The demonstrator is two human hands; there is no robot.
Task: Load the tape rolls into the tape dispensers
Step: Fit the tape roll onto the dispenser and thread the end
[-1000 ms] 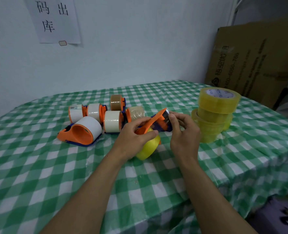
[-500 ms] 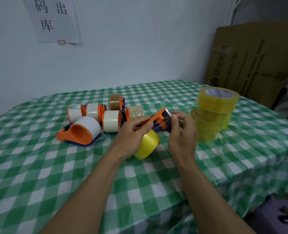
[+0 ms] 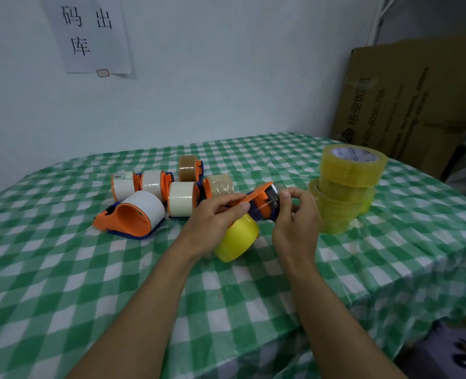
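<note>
Over the green-checked tablecloth (image 3: 62, 269), the left hand (image 3: 212, 222) is gripping, and the right hand (image 3: 294, 220) pinching, an orange plastic dispenser (image 3: 259, 199) carrying a yellow tape roll (image 3: 236, 239).

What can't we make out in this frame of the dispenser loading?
Head view only.
- Tape end at the front of the orange dispenser: covered by the right hand.
- Hub seating of the yellow roll: hidden behind the left hand.
- Top of the wall sign: cut off by the frame edge.
- The dark object at bottom right: cut off, blurred.
</note>
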